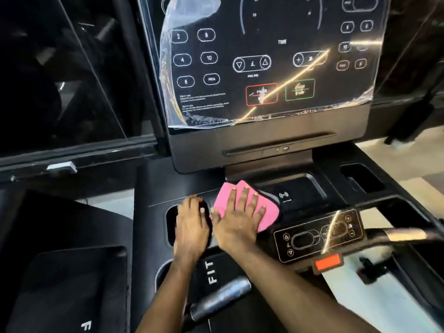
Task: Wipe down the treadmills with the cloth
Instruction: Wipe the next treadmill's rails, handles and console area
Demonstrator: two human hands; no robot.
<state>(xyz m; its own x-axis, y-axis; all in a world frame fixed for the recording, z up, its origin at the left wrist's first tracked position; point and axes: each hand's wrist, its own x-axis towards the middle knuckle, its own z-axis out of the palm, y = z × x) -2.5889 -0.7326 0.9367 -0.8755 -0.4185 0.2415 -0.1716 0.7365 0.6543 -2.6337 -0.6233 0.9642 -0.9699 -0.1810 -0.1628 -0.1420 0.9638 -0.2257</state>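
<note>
The black treadmill console shelf (153,188) carries everything here. My pink cloth (270,218) lies flat on it, one edge lapping over the rim of the charging tray (300,192). My right hand (237,221) presses flat on the cloth. My left hand (191,225) rests beside it over a dark pocket (171,224), perhaps a cup holder, though it's mostly covered.

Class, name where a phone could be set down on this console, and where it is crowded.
Free: charging tray right of the cloth; right recess beyond it. Crowded: left recess under left hand; right hand presses cloth.
</note>
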